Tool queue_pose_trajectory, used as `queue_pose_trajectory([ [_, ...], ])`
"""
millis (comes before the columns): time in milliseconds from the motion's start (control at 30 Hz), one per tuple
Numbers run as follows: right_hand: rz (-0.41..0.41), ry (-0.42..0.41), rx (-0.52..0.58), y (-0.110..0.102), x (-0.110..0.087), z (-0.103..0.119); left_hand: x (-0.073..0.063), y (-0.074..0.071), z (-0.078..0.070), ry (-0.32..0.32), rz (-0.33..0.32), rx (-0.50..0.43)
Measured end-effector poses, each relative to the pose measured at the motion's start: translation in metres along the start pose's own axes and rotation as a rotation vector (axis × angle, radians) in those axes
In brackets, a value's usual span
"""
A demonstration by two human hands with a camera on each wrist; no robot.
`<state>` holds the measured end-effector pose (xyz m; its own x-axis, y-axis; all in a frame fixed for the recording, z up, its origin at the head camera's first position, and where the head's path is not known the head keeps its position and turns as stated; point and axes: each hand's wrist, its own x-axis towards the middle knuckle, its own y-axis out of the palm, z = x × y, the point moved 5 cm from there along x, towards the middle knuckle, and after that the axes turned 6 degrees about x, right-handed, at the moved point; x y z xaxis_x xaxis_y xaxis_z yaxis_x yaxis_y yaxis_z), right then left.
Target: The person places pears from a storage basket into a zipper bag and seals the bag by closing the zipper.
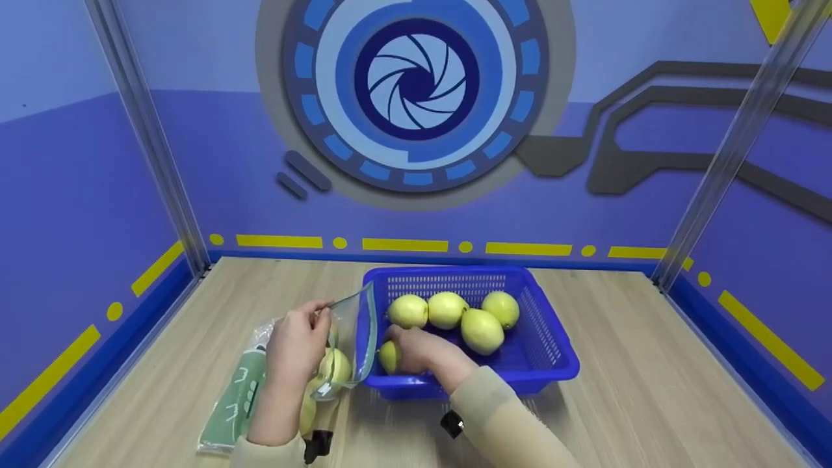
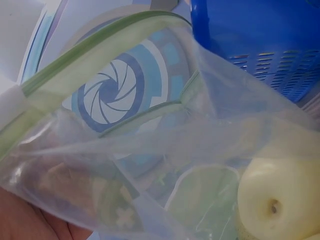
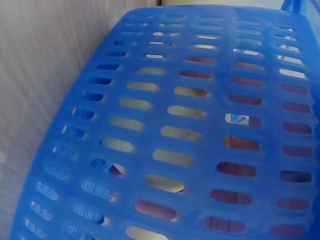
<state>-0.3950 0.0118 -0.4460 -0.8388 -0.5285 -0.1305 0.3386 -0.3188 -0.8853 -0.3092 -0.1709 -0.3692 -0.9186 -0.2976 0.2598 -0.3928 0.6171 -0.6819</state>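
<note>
Fruit (image 1: pixel 388 357), likely firm but bruisable, wants cupping; the right hand (image 1: pixel 416 350) grips it. Left hand (image 1: pixel 296 344) pinches a limp bag (image 1: pixel 354 322).

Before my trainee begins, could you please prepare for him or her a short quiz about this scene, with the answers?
1. Which hand pinches the transparent plastic bag with the green rim?
2. True or false: in the head view, the flat green package with white print lies right of the blue perforated plastic basket.
3. Besides the round yellow-green pear at the right hand, how many pears show in the basket?
A) two
B) four
C) seven

Key:
1. The left hand.
2. False; it lies left.
3. B.
</note>
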Motion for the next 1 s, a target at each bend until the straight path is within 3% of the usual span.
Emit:
queue_pose_trajectory([
  [433,-0.004,-0.010,0.048,-0.0029,-0.0010,0.0004,0.0005,-0.0002,0.0006,-0.010,0.008,-0.007],
  [800,-0.060,-0.067,0.056,-0.0041,0.0016,0.0006,0.0002,-0.0006,-0.0002,0.003,-0.003,0.010],
  [1000,-0.071,-0.053,0.092,-0.0059,0.0018,-0.0006,0.0002,-0.0007,-0.0003,0.003,-0.001,0.010],
])
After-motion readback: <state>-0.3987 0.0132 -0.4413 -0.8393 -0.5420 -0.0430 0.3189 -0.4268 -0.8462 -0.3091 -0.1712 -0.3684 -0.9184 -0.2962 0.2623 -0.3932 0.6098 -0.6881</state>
